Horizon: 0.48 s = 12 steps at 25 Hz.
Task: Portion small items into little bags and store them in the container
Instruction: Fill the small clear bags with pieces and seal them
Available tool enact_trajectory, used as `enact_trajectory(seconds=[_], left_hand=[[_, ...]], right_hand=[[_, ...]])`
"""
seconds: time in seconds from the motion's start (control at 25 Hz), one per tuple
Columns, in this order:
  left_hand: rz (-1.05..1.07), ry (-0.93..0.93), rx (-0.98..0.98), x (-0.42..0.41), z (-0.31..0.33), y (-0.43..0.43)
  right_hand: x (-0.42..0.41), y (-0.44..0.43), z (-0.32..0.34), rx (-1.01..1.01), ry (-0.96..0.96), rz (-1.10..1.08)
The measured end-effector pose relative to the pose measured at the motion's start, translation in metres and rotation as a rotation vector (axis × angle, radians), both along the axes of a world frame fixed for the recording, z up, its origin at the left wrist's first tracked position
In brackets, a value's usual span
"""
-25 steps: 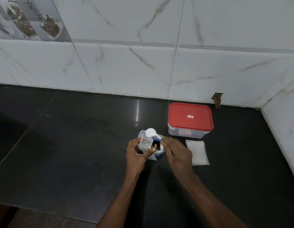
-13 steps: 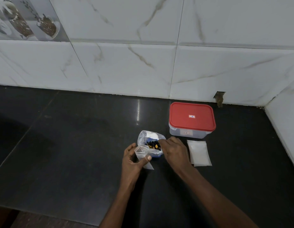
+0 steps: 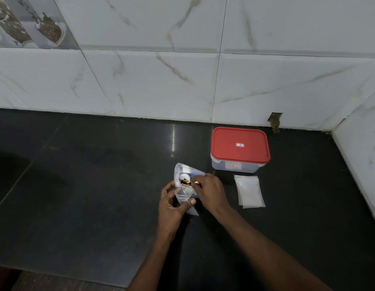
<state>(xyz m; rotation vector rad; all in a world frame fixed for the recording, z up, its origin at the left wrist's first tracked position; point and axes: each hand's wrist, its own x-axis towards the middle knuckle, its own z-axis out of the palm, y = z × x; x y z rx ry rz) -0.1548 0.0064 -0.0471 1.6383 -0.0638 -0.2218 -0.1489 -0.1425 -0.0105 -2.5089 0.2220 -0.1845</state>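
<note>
My left hand [image 3: 171, 208] holds a small clear bag [image 3: 184, 195] upright with its mouth spread. Right behind it lies a larger clear supply bag [image 3: 185, 172] with small dark and orange items [image 3: 185, 181] and something white and blue inside. The fingers of my right hand [image 3: 210, 191] are pinched at that supply bag's mouth, just above the small bag; what they hold is too small to tell. A clear container with a shut red lid [image 3: 240, 147] stands behind and to the right. A stack of empty little bags [image 3: 249, 191] lies flat in front of it.
All of this is on a glossy black counter [image 3: 88, 196]. A white marble-tiled wall [image 3: 182, 80] runs along the back and turns forward at the right corner [image 3: 358, 148]. The counter's front edge [image 3: 67, 276] is at the lower left.
The small bag has come down and nearer in my left hand. My right hand went into the supply bag's mouth and now sits pinched beside the small bag's mouth.
</note>
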Motion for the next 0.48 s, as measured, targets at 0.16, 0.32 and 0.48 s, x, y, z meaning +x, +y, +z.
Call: enact_trajectory(seconds=[0.16, 0.32, 0.48], left_hand=[[-0.002, -0.035, 0.016, -0.003, 0.005, -0.002], [0.009, -0.046, 0.013, 0.000, 0.005, 0.001], [0.019, -0.053, 0.051, 0.006, 0.008, 0.004]], right_hand=[[0.008, -0.004, 0.009, 0.151, 0.024, -0.197], [0.002, -0.012, 0.021, 0.392, 0.023, -0.342], [-0.008, -0.016, 0.039, 0.543, -0.050, -0.388]])
